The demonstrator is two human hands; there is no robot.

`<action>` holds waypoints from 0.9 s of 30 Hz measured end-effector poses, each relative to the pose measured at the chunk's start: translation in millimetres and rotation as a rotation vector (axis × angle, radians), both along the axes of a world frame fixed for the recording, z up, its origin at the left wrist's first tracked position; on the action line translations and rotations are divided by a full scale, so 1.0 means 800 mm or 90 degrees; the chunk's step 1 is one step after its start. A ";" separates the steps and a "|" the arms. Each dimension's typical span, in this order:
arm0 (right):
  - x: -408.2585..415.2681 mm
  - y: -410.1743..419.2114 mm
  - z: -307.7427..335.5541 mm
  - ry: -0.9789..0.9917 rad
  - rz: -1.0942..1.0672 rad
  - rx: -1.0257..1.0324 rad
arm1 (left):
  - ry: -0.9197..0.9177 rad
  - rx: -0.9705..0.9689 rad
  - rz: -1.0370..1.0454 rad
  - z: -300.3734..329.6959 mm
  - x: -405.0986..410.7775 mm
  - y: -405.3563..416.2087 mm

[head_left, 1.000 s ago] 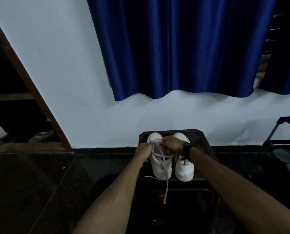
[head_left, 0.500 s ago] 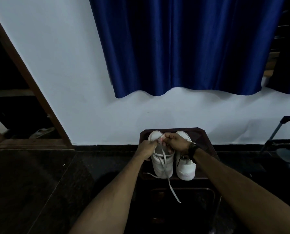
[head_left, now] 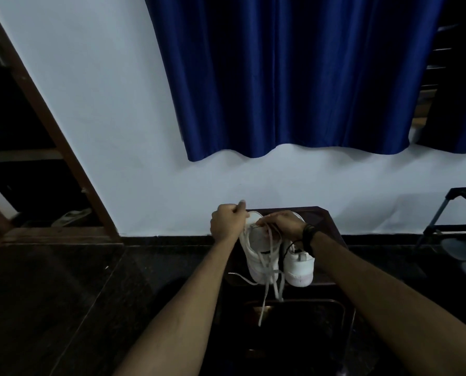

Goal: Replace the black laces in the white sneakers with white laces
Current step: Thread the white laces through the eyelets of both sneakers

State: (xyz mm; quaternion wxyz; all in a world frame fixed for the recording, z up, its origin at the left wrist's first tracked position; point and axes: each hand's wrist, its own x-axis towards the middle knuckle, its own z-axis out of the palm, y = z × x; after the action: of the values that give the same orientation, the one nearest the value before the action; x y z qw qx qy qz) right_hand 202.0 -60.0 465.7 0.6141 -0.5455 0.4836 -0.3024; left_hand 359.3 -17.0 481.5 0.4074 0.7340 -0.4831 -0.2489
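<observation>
Dark stool point(head_left: 326, 221), standing against the white wall point(head_left: 118, 131): bearing a pair of white sneakers, heels pointing toward the person.

Left sneaker point(head_left: 256, 256): sitting on the stool's left half, being worked on by both hands. A white lace point(head_left: 267, 278) is running down over its tongue, with loose ends trailing past the heel and dangling off the stool's front edge.

Left hand point(head_left: 226, 222): hovering at the stool's back-left corner, just left of the sneaker's toe, fingers curling into a fist and pinching one end of the white lace, whose tip is sticking up above the knuckles.

Right hand point(head_left: 280, 222): resting over the toe end of the pair, fingers bending round a strand of the same lace near the upper eyelets. A dark wristband point(head_left: 309, 234) is circling the wrist.

Right sneaker point(head_left: 299, 267): sitting on the stool's right half, touching its partner; a black lace point(head_left: 286, 251) is showing at its collar. The right wrist is covering its front part.

Hard to make out: the light is dim, so the eyelets and the lace's exact threading are not showing clearly.

Above the stool: blue curtain point(head_left: 294, 77) hanging.
</observation>
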 end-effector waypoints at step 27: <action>-0.050 0.004 0.035 0.044 0.078 -0.107 | -0.063 0.070 0.006 0.012 0.003 -0.014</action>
State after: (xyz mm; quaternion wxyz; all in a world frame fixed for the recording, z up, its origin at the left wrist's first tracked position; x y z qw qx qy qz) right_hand 161.8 -56.8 493.5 0.5665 -0.6336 0.4433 -0.2849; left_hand 361.5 -28.6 491.2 0.3430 0.7689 -0.4848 -0.2368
